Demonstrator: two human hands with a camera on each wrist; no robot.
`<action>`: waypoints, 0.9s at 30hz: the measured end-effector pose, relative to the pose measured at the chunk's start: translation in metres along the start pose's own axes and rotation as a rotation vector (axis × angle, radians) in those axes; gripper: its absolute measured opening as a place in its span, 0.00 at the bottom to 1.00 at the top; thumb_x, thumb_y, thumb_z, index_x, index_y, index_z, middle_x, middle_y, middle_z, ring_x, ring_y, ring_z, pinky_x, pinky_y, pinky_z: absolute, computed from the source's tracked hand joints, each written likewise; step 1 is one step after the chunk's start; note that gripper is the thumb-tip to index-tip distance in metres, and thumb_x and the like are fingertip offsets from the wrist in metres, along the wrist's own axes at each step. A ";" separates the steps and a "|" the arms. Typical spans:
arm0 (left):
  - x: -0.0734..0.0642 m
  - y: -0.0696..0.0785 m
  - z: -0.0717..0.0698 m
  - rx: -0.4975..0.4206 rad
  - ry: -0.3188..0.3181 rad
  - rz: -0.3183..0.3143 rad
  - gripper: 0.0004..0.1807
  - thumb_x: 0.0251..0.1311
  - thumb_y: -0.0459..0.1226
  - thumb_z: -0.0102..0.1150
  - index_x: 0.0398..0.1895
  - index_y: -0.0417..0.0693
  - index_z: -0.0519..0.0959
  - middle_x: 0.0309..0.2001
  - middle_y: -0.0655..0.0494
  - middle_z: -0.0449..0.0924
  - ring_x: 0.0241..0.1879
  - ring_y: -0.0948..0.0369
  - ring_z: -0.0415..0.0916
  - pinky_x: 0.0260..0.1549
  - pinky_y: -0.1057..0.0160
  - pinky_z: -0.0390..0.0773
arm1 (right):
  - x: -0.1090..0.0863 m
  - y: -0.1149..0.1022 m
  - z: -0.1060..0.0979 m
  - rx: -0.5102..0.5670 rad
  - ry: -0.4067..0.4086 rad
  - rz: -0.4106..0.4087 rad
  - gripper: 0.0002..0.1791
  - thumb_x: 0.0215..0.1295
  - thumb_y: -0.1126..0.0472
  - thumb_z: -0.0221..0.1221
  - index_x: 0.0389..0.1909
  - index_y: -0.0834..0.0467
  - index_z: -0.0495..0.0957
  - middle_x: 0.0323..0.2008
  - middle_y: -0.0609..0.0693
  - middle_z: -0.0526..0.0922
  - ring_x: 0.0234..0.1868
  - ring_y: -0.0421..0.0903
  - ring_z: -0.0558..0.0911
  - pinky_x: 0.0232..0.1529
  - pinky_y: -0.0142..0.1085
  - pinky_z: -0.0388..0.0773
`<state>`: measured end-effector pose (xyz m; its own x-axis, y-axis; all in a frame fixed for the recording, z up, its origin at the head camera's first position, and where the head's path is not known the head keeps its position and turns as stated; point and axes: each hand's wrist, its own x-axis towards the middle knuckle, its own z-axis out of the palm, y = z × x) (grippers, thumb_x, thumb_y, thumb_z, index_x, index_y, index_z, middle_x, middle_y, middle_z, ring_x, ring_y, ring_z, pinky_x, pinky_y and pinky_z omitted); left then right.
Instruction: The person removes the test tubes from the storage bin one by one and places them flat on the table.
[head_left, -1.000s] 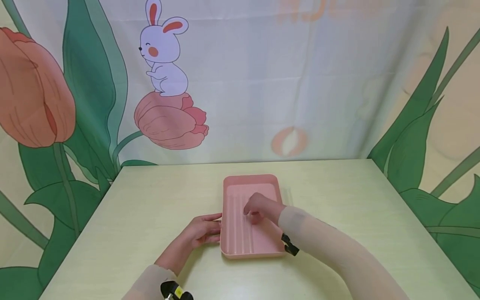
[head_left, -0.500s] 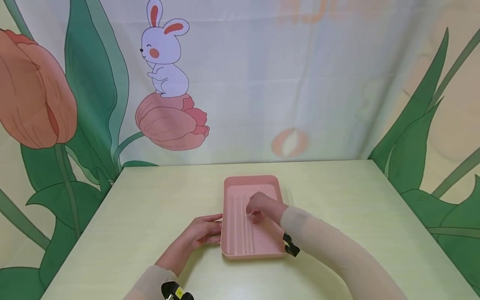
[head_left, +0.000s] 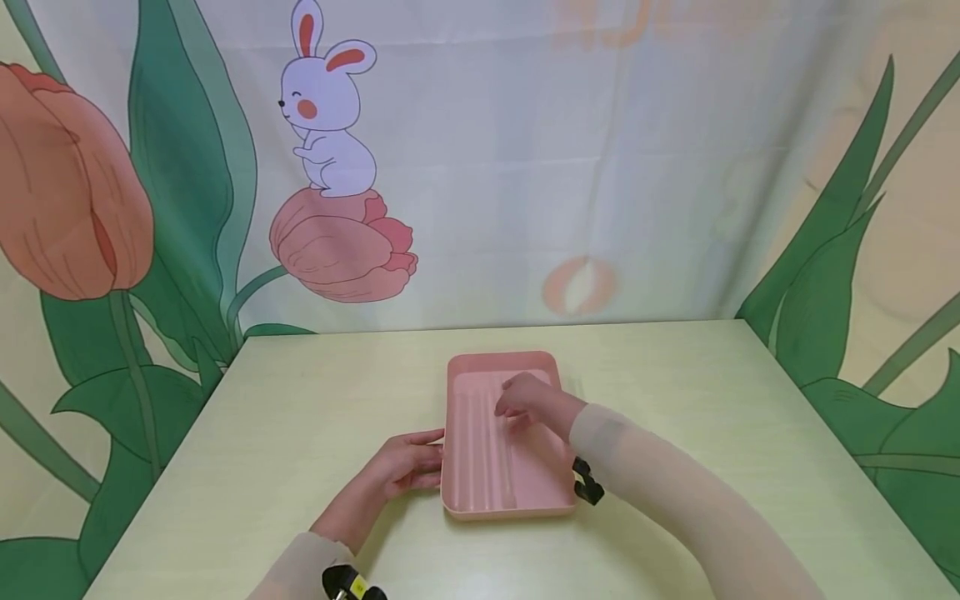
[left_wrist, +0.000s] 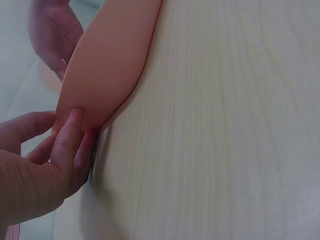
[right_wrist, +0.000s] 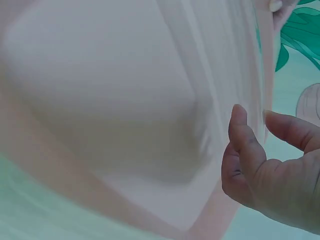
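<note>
A pink rectangular tray (head_left: 543, 492) lies on the table with several thin clear rods (head_left: 472, 467) lengthwise along its left half. My left hand (head_left: 408, 462) rests against the tray's left side. In the left wrist view, the left hand's fingers (left_wrist: 75, 120) touch the outer wall and rim. Over the tray's middle, my right hand (head_left: 532, 404) pinches one clear rod (head_left: 507, 467) at its far part, and the rod slants apart from the others. In the right wrist view the rod is faint between the right hand's thumb and fingertip. Whether the rods are hollow I cannot tell.
The pale wood-look table (head_left: 337, 375) surrounds the tray. A printed cloth (head_left: 480, 167) with a rabbit, tulips and leaves hangs behind the table's far edge. Each wrist carries a small black camera mount (head_left: 588, 483).
My right hand has risen slightly and shifted right and away, bringing one clear rod apart from the others. The left hand and the tray stay in place.
</note>
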<state>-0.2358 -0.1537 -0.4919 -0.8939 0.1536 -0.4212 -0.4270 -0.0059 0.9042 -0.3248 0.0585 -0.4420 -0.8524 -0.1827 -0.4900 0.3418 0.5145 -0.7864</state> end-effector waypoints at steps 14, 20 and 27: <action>0.002 0.000 -0.001 -0.009 0.010 -0.009 0.30 0.69 0.27 0.56 0.74 0.32 0.66 0.59 0.37 0.83 0.40 0.62 0.85 0.36 0.61 0.91 | -0.014 -0.024 -0.033 0.124 -0.098 0.003 0.42 0.65 0.75 0.57 0.80 0.65 0.53 0.76 0.65 0.62 0.75 0.62 0.67 0.64 0.53 0.82; 0.001 0.001 -0.001 -0.006 0.000 -0.002 0.30 0.69 0.27 0.56 0.74 0.32 0.65 0.60 0.36 0.82 0.40 0.62 0.85 0.37 0.61 0.91 | -0.022 -0.032 -0.043 0.101 -0.115 -0.004 0.39 0.69 0.74 0.56 0.79 0.66 0.54 0.78 0.63 0.60 0.76 0.61 0.67 0.66 0.52 0.80; 0.002 0.000 -0.001 0.000 0.010 -0.009 0.30 0.69 0.27 0.56 0.74 0.32 0.66 0.59 0.37 0.83 0.40 0.62 0.85 0.37 0.61 0.91 | -0.030 -0.040 -0.053 0.102 -0.118 -0.027 0.39 0.69 0.73 0.56 0.79 0.65 0.53 0.74 0.65 0.66 0.72 0.59 0.71 0.64 0.50 0.82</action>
<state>-0.2371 -0.1541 -0.4929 -0.8913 0.1438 -0.4300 -0.4351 -0.0045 0.9004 -0.3342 0.0872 -0.3760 -0.8114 -0.2962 -0.5040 0.3626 0.4211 -0.8313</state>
